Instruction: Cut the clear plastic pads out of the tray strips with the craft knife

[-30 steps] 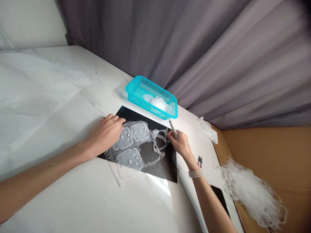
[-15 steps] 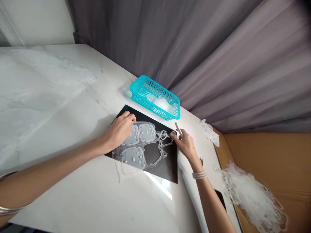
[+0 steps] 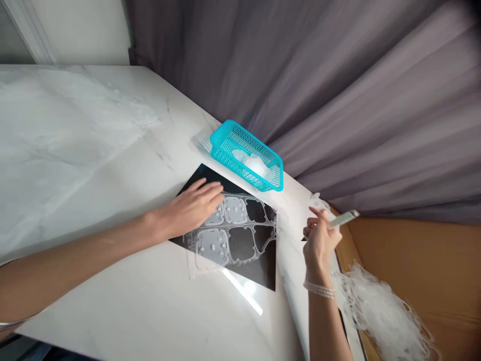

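My left hand point(image 3: 195, 208) lies flat with fingers stretched out on a translucent moulded sheet point(image 3: 229, 233) of small pads and frames, pressing it onto a black mat point(image 3: 259, 268). My right hand point(image 3: 319, 240) is lifted off the mat, near the table's right edge, fingers closed round a slim pale tool point(image 3: 343, 219) that points right. A pearl bracelet sits on that wrist. Some cells of the sheet are open and show the black mat.
A turquoise plastic basket point(image 3: 225, 145) with pale translucent pieces stands behind the mat, by the grey curtain point(image 3: 338, 100). A heap of white trimmed strips point(image 3: 379, 311) lies over a cardboard box point(image 3: 432, 260) on the right. Crumpled plastic point(image 3: 319, 203) sits at the table edge.
My right hand has left the sheet and swung up and right with the tool. The loose curled strip on the sheet's right side is gone. My left hand has flattened on the sheet.
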A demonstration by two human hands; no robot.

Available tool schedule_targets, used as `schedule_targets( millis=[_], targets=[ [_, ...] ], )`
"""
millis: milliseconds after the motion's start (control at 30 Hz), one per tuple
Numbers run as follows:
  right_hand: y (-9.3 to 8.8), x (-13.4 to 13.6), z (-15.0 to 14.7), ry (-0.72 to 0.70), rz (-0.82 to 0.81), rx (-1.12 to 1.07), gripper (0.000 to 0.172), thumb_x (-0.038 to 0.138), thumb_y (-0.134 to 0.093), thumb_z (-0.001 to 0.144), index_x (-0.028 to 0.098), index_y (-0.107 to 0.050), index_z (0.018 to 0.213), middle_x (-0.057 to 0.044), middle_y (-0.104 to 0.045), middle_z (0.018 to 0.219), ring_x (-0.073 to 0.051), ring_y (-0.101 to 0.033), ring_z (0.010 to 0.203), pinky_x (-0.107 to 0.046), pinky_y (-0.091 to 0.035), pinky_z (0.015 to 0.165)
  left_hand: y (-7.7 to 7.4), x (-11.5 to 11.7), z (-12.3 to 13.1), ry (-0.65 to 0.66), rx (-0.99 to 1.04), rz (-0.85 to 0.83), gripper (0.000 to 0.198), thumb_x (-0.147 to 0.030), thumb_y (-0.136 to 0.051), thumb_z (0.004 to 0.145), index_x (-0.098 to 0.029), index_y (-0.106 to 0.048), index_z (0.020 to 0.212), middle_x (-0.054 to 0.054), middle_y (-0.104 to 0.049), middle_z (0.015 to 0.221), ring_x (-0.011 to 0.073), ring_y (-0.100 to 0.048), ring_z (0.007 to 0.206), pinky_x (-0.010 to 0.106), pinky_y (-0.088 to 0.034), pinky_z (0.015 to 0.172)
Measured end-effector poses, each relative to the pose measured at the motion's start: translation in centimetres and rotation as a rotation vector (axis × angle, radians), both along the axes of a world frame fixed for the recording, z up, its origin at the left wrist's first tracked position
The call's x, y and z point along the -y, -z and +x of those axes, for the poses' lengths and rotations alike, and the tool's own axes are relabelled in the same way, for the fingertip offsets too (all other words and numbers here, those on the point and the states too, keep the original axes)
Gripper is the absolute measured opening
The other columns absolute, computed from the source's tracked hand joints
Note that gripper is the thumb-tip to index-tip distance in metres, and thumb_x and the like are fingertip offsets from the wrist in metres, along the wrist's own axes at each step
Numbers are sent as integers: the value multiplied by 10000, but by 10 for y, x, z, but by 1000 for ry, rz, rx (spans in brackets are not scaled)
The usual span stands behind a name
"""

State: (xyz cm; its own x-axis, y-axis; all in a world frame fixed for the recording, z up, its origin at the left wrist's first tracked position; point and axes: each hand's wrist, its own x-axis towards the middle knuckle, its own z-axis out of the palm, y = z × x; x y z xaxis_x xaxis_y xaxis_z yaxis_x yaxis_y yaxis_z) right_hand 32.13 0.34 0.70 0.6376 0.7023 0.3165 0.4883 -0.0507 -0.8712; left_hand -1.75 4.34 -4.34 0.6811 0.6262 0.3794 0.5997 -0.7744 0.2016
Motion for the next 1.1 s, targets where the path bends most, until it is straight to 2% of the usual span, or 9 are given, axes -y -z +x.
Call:
schedule_targets(
  millis=[67, 133, 233, 333, 400, 467, 633, 900, 1100],
  targets=[
    [-1, 11, -26, -95, 46, -287, 675, 714, -379, 907, 130, -716, 869, -39, -628, 650, -146, -548, 480, -333, -485, 571, 7, 2, -7, 120, -68, 13, 342, -146, -383, 1007, -136, -598, 1273, 136, -564, 1450, 253, -479, 1386, 432, -320, 1171],
    [-1, 20, -59, -220, -15, -410, 763, 762, -298, 911, 135, -724, 823, -93, -711, 741, -190, -670, 593, -379, -557, 699, 12, 3, -11, 166, -75, -11, 362, -170, -401, 1013, -161, -571, 1333, 118, -556, 1475, 232, -481, 1396, 401, -315, 1176],
    [5, 23, -105, -368, -170, -362, 769, 770, -281, 923, 149, -735, 927, -77, -729, 722, -214, -715, 656, -383, -575, 748, 12, 3, -13, 193, -69, -40, 393, -141, -442, 988, -208, -569, 1354, 105, -568, 1468, 236, -482, 1399, 406, -319, 1171],
    [14, 15, -131, -515, -240, -203, 520, 658, -544, 902, 171, -725, 928, -57, -737, 762, -211, -716, 718, -338, -570, 724, 6, 6, -12, 175, -95, -40, 434, -56, -452, 938, -242, -616, 1294, 112, -588, 1442, 270, -512, 1369, 440, -352, 1137],
    [19, 10, -137, -608, -261, -80, 367, 548, -665, 872, 187, -720, 907, -43, -743, 798, -204, -702, 752, -306, -549, 701, 2, 8, -11, 159, -108, -29, 432, -37, -441, 931, -247, -637, 1253, 124, -578, 1446, 297, -521, 1350, 464, -366, 1111],
    [21, 9, -138, -665, -288, 24, 295, 487, -664, 892, 199, -722, 924, -28, -741, 800, -192, -683, 744, -286, -520, 663, -1, 10, -11, 161, -104, -30, 378, -74, -447, 952, -253, -646, 1219, 123, -557, 1465, 308, -529, 1327, 467, -380, 1077],
    [14, 13, -144, -707, -306, 193, 256, 411, -595, 950, 200, -740, 943, -17, -744, 813, -173, -667, 712, -278, -504, 654, -5, 13, -13, 167, -155, -26, 291, -230, -432, 1009, -262, -622, 1228, 116, -584, 1422, 320, -533, 1260, 464, -380, 1003],
    [11, 6, -157, -740, -258, 342, 192, 285, -576, 955, 199, -745, 932, -30, -756, 840, -161, -671, 687, -281, -529, 678, -9, 16, -14, 163, -191, -12, 308, -213, -420, 1006, -238, -615, 1244, 134, -603, 1377, 322, -524, 1249, 455, -375, 979],
    [8, 27, -157, -685, -278, 475, 194, 251, -549, 965, 210, -725, 893, -55, -736, 848, -196, -694, 743, -330, -562, 712, -10, 16, -14, 140, -191, -130, 274, -194, -456, 995, -274, -655, 1165, 81, -544, 1474, 300, -475, 1317, 474, -336, 1048]
  ],
)
